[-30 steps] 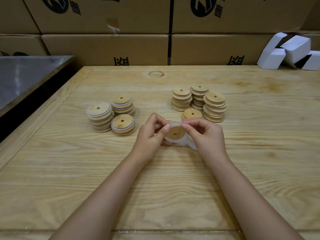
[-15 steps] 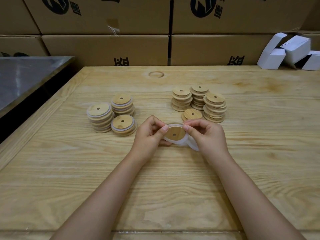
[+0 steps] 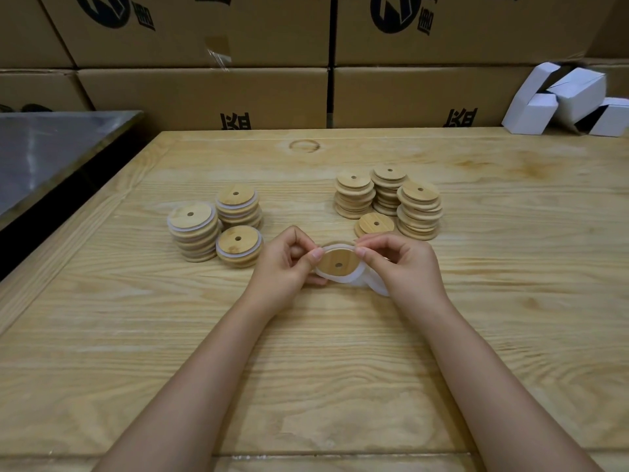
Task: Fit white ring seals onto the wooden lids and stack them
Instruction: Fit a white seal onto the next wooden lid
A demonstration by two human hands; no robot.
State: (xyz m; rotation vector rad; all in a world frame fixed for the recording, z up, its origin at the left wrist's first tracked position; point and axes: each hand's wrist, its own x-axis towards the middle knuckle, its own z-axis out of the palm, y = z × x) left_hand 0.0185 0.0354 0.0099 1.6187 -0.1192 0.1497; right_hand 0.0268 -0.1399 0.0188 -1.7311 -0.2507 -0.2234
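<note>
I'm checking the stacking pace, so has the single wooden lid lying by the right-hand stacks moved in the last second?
No. The single lid lies in the same spot, close beside the three unsealed stacks, just beyond the right hand.

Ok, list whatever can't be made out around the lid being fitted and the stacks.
All in the head view:
- White ring seal: its right end is hidden under the right hand; whether it is fully seated is unclear.
- Wooden lid: its edges are covered by the fingers of the left hand.
- Rear unsealed stack: its lower lids are hidden behind the front stacks.
</note>
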